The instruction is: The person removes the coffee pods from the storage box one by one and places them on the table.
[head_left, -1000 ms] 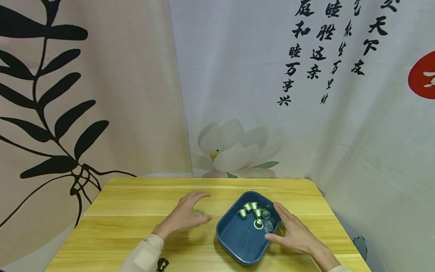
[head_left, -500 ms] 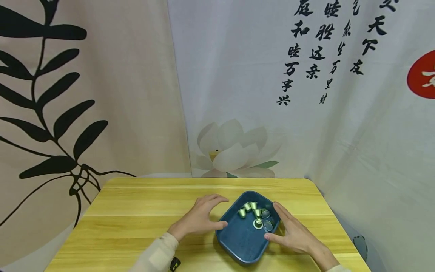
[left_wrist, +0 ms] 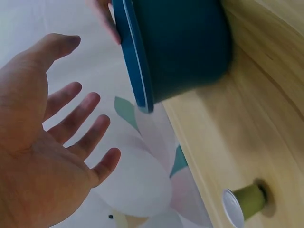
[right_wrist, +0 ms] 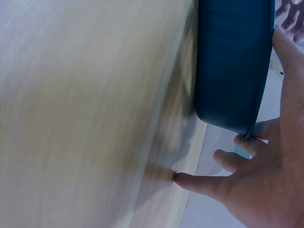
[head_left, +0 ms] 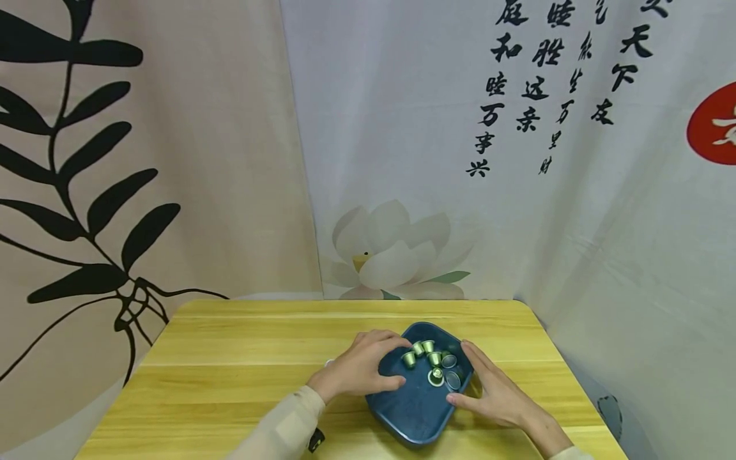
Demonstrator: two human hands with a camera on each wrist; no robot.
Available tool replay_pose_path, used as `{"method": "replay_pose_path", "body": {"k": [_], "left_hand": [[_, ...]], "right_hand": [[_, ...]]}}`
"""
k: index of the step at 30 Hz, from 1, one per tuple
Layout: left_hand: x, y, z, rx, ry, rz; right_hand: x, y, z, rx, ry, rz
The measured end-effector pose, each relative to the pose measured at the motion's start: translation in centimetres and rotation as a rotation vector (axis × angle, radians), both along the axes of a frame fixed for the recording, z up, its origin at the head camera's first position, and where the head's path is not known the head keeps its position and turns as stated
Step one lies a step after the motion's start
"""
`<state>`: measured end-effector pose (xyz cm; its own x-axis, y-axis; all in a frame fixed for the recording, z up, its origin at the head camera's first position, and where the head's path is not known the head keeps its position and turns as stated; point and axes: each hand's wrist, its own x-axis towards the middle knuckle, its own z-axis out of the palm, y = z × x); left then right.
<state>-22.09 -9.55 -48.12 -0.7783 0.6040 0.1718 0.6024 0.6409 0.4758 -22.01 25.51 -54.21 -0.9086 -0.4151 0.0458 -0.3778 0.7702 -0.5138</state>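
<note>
A deep blue tray (head_left: 411,415) on the wooden table holds several small green coffee capsules (head_left: 435,359), bunched toward its far right part. My left hand (head_left: 368,364) hovers over the tray's left edge, thumb and fingers spread, with nothing in the palm in the left wrist view. Along the tray's right edge lies my right hand (head_left: 497,393), its thumb and forefinger touching the rim and its other fingers spread outside the wall. One more green capsule (left_wrist: 247,204) stands on the table; in the head view my left wrist mostly hides it.
The yellow wooden table (head_left: 230,377) reaches back to a hanging cloth (head_left: 402,128) printed with a lotus and black writing. A pale cloth with dark leaves (head_left: 230,160) hangs on the left.
My left hand has moved right, from around the lone capsule on the table to over the tray's left edge. The right hand and the capsules in the tray have stayed in place.
</note>
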Motion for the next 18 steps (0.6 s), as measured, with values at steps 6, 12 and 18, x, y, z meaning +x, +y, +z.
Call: {"method": "replay_pose_path", "body": {"k": [6, 12, 18], "left_hand": [[-0.5, 1.4, 0.2, -0.070, 0.005, -0.021], [-1.2, 2.9, 0.4, -0.129, 0.012, -0.061], [-1.9, 4.4, -0.1, -0.181, 0.020, -0.095]], "right_hand": [[0.0, 0.0, 0.0, -0.006, -0.008, -0.002], [0.1, 0.0, 0.1, -0.005, -0.022, -0.005], [0.0, 0.0, 0.1, -0.001, -0.035, -0.004]]}}
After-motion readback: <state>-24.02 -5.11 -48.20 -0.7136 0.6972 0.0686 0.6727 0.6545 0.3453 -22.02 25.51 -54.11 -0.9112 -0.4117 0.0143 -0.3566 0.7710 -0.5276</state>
